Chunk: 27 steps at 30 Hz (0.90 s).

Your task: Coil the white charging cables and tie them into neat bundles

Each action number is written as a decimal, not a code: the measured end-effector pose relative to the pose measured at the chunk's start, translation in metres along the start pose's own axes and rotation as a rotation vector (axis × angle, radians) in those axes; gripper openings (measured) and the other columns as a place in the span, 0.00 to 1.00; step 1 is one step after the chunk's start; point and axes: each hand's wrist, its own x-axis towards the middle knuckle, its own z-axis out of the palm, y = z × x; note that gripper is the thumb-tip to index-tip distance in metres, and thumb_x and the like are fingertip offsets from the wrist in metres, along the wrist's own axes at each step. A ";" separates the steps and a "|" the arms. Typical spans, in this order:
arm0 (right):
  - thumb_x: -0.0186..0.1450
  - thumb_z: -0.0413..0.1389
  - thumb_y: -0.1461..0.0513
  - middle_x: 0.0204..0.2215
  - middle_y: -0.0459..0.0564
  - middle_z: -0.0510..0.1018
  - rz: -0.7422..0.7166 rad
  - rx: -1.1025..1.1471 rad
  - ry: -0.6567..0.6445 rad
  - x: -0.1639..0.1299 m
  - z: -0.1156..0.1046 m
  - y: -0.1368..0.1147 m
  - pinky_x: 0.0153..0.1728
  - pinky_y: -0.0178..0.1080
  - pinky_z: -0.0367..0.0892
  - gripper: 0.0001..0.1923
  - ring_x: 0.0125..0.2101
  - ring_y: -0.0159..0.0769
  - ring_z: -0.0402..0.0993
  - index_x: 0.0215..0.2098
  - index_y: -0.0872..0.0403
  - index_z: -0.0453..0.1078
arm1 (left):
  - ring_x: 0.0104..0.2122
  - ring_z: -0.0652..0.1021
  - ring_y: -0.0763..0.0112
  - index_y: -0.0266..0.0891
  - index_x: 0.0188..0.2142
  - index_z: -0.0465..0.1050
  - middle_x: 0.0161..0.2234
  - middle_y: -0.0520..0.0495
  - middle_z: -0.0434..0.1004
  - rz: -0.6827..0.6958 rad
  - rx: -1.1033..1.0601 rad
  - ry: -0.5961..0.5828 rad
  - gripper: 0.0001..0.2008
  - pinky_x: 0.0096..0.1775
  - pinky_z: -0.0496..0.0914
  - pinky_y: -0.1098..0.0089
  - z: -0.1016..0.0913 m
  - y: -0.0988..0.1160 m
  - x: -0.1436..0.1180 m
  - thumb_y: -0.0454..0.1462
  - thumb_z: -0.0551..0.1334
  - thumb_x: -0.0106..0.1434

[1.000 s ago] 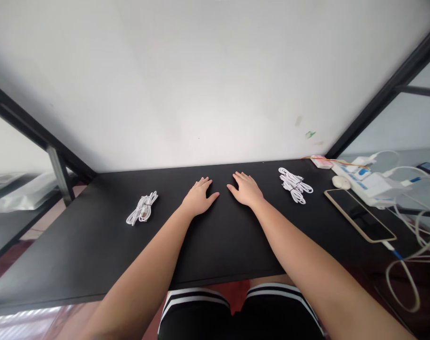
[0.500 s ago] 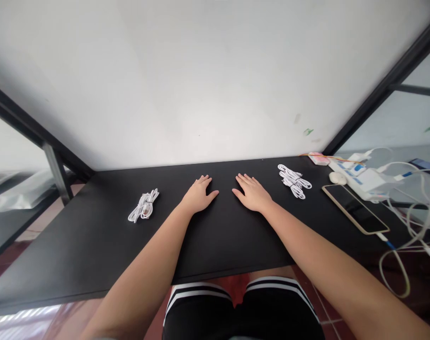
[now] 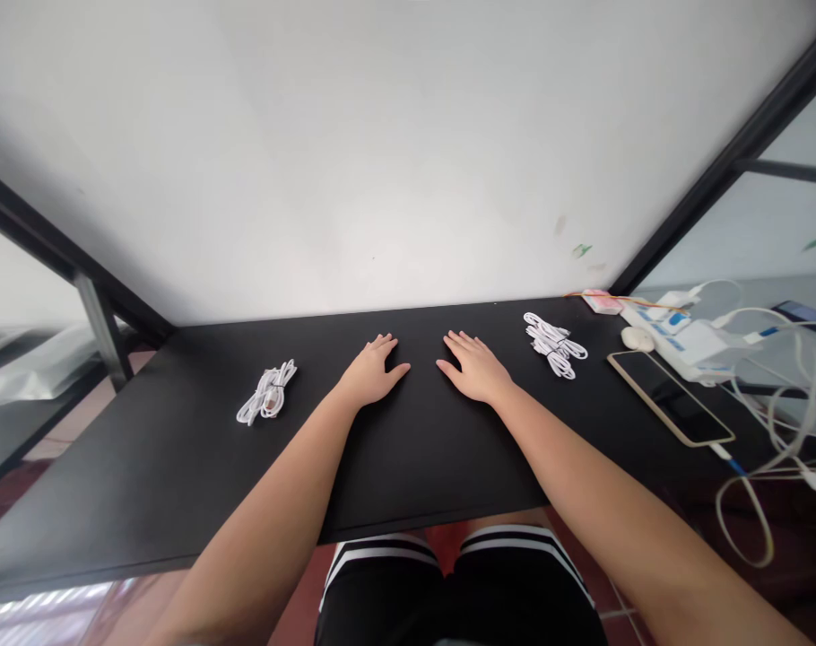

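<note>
On black desk (image 3: 179, 467), flat hands (image 3: 421, 370)

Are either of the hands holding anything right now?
No. The left hand and right hand lie flat and open on the black table, holding nothing.

— What do I see from the head camera?
— My left hand (image 3: 369, 373) and right hand (image 3: 473, 366) lie flat, empty, on the black desk (image 3: 179, 467), a white cable bundle (image 3: 267, 403) to the left, a cable pile (image 3: 554, 344) to the right.
</note>
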 end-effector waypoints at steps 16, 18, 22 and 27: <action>0.72 0.44 0.47 0.69 0.57 0.57 -0.034 0.023 0.058 -0.001 0.002 0.003 0.69 0.53 0.47 0.34 0.70 0.49 0.50 0.68 0.58 0.59 | 0.69 0.56 0.54 0.32 0.64 0.64 0.68 0.36 0.58 0.015 -0.026 0.011 0.35 0.68 0.51 0.54 0.001 -0.003 -0.001 0.51 0.60 0.64; 0.71 0.46 0.47 0.68 0.58 0.60 -0.040 0.036 0.083 -0.003 0.002 0.004 0.68 0.54 0.49 0.33 0.69 0.49 0.52 0.67 0.57 0.61 | 0.69 0.56 0.54 0.31 0.64 0.64 0.68 0.35 0.58 0.014 -0.030 0.010 0.36 0.68 0.50 0.55 0.001 -0.004 -0.001 0.52 0.60 0.64; 0.69 0.51 0.49 0.65 0.59 0.66 -0.057 0.063 0.188 -0.007 -0.002 0.005 0.66 0.53 0.56 0.29 0.65 0.50 0.60 0.63 0.57 0.66 | 0.70 0.55 0.54 0.31 0.65 0.63 0.68 0.36 0.57 0.005 -0.031 0.007 0.36 0.69 0.50 0.55 0.001 -0.004 0.000 0.52 0.60 0.64; 0.68 0.53 0.53 0.58 0.59 0.73 -0.018 0.077 0.383 -0.007 -0.015 0.020 0.62 0.51 0.62 0.23 0.60 0.50 0.67 0.56 0.57 0.70 | 0.70 0.55 0.54 0.31 0.65 0.63 0.68 0.35 0.57 0.012 -0.024 -0.001 0.36 0.69 0.49 0.55 0.002 -0.006 0.001 0.52 0.59 0.65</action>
